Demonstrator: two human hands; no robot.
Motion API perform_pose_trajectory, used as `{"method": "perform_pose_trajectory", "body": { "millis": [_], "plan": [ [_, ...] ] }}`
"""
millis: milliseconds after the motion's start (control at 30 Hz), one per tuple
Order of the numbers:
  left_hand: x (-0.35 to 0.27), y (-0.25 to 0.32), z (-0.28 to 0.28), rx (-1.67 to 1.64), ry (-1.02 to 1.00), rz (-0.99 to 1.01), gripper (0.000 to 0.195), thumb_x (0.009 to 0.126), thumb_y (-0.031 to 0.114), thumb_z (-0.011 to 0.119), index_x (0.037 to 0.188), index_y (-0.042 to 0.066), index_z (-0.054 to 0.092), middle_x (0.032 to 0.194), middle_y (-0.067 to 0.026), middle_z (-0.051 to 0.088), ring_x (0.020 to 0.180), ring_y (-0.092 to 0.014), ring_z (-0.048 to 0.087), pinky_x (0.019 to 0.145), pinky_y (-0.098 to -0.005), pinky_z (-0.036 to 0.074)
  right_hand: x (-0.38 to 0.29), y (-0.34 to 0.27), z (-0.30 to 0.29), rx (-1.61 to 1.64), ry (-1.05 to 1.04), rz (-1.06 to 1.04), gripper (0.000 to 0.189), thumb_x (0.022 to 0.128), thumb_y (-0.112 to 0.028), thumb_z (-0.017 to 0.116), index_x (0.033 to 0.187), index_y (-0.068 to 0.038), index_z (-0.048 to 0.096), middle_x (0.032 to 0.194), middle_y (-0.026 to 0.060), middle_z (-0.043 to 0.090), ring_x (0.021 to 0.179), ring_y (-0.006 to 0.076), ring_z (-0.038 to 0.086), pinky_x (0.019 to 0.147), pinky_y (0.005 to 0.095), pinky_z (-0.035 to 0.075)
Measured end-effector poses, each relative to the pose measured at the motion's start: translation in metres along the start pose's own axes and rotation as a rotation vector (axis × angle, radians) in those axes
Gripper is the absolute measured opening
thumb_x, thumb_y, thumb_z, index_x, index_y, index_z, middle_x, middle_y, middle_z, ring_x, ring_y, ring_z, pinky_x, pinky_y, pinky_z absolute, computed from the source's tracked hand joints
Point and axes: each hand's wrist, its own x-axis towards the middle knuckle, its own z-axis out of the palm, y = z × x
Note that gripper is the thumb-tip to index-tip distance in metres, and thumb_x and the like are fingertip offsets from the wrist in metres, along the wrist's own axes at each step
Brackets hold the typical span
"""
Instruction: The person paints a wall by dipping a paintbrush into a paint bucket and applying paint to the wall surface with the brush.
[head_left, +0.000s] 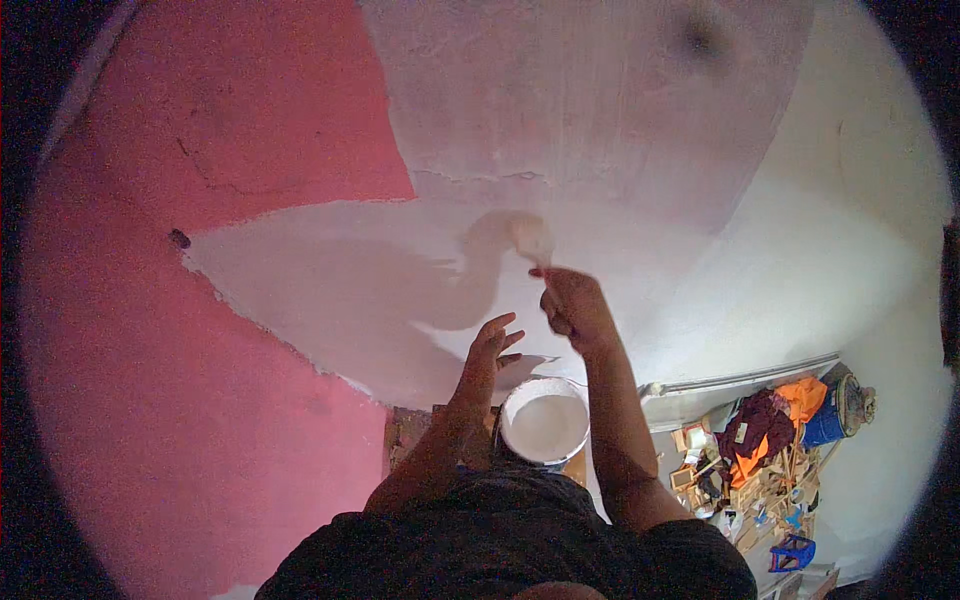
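Raised before the wall, my right hand (574, 306) grips the handle of a paintbrush (533, 237). The blurred bristle end is pale and points up, at or very near the whitish painted area of the wall (360, 232). Lower and to the left, my left hand (491, 346) has its fingers apart and holds nothing. Between my forearms stands a round bucket (511, 452) with white paint (546, 427) inside and smears on its rim. Shadows of my arms and the brush fall across the white area.
Bare pink-red wall (285, 97) borders the whitened part on the left. At lower right, far below, lie a blue drum (823, 426), dark red and orange cloth (757, 420), and a heap of wood scraps (772, 487). A pale ledge (750, 382) runs above them.
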Motion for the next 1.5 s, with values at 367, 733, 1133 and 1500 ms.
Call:
{"method": "perform_pose_trajectory", "body": {
  "millis": [367, 733, 1133, 1500],
  "plan": [
    [0.008, 0.083, -0.050, 0.039, -0.144, 0.160, 0.066, 0.097, 0.054, 0.048, 0.140, 0.004, 0.043, 0.142, -0.0134, 0.047, 0.131, -0.033, 0.048, 0.106, -0.0466, 0.039, 0.020, -0.176, 0.062, -0.073, 0.047, -0.163, 0.043, 0.101, -0.035, 0.054, 0.114, 0.005, 0.059, 0.054, -0.0069, 0.038, 0.038, 0.0025, 0.026, 0.034, 0.0201, 0.018],
    [0.015, 0.084, -0.073, 0.002, -0.294, 0.032, 0.069, 0.096, 0.054, 0.051, 0.142, 0.003, 0.040, 0.139, -0.0130, 0.050, 0.131, -0.031, 0.049, 0.107, -0.0464, 0.036, 0.063, -0.045, 0.036, -0.154, 0.070, -0.183, 0.039, 0.100, -0.039, 0.057, 0.096, 0.000, 0.060, 0.069, 0.0027, 0.055, 0.051, 0.0106, 0.046, 0.045, 0.0259, 0.036],
    [0.029, 0.084, -0.090, 0.060, -0.365, -0.020, 0.070, 0.096, 0.056, 0.049, 0.140, 0.003, 0.042, 0.138, -0.0129, 0.051, 0.130, -0.030, 0.051, 0.105, -0.0450, 0.038, 0.067, 0.132, -0.012, -1.110, 0.057, 0.006, 0.028, 0.082, -0.014, 0.064, 0.109, -0.005, 0.064, 0.082, 0.0109, 0.069, 0.069, 0.0252, 0.066, 0.063, 0.0363, 0.052],
    [0.024, 0.078, -0.081, 0.008, -0.345, -0.031, 0.066, 0.096, 0.052, 0.052, 0.140, 0.004, 0.043, 0.141, -0.0133, 0.049, 0.130, -0.032, 0.050, 0.104, -0.0472, 0.038, 0.011, -0.092, 0.062, -0.198, 0.275, -0.258, 0.040, 0.102, -0.037, 0.050, 0.095, 0.000, 0.063, 0.055, -0.0033, 0.044, 0.042, 0.0068, 0.036, 0.038, 0.0264, 0.028]
  ]
}}
